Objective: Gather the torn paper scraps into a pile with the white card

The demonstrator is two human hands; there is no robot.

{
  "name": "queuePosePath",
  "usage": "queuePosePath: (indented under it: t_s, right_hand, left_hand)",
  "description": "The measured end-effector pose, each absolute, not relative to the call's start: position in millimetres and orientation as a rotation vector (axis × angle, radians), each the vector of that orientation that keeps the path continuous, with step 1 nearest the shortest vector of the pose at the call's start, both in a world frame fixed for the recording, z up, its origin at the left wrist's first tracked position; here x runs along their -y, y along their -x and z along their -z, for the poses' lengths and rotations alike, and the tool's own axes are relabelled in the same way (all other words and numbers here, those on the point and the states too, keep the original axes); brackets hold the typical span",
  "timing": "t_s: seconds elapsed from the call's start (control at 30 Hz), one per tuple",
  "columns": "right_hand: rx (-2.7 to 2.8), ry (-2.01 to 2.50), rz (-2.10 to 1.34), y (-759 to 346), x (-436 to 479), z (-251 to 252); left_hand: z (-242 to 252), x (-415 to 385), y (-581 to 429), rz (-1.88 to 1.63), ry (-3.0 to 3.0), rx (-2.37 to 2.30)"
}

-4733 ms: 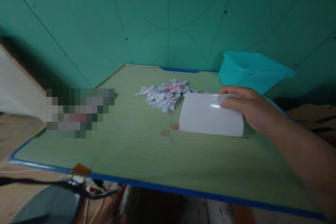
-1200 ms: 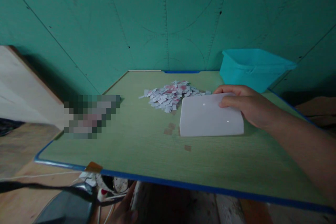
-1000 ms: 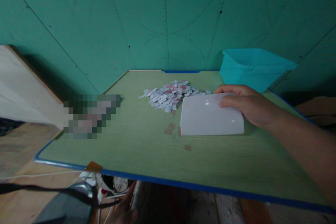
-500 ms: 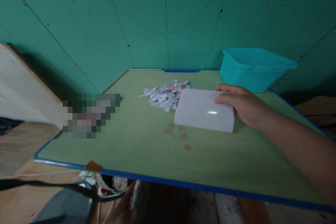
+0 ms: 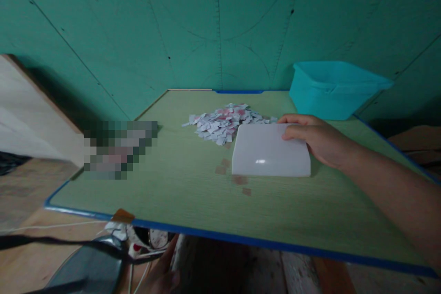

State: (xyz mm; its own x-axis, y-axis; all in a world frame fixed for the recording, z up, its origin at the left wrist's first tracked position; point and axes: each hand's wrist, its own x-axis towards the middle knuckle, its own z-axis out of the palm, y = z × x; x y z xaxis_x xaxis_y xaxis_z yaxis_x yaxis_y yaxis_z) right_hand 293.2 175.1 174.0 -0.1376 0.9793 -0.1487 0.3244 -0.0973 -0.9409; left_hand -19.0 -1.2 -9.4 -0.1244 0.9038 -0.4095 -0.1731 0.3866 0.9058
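Note:
My right hand (image 5: 312, 138) grips a glossy white rectangular piece (image 5: 270, 149) with a rounded near edge; I cannot make out its exact kind. The thumb lies on top and the fingers curl round its far right edge. Just behind and left of it is a heap of small torn paper scraps (image 5: 220, 124), white with some pink, partly covered by the white piece. Several brownish square marks (image 5: 223, 165) show on the tabletop by its near left corner. Low in the picture, below the table edge, my left hand (image 5: 161, 278) is dim and partly cut off, its fingers unclear.
A turquoise plastic bin (image 5: 336, 94) stands at the table's back right corner. The pale green table (image 5: 155, 193) has a blue rim and meets a green wall (image 5: 193, 23). A pale board (image 5: 31, 105) leans at the left. Cables and a dark stool-like seat (image 5: 86, 266) are below.
The white piece has tilted flatter and shifted slightly toward me and to the right, uncovering more scraps at the heap's right side. My right hand still grips it.

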Motion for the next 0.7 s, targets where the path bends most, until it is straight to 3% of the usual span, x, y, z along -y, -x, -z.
queuePosePath:
  t_s: [0.7]
  right_hand:
    - [1.611,1.293,-1.523,-273,-156,-176]
  left_hand:
    - [7,0,19,-1.065,-0.817,-1.496]
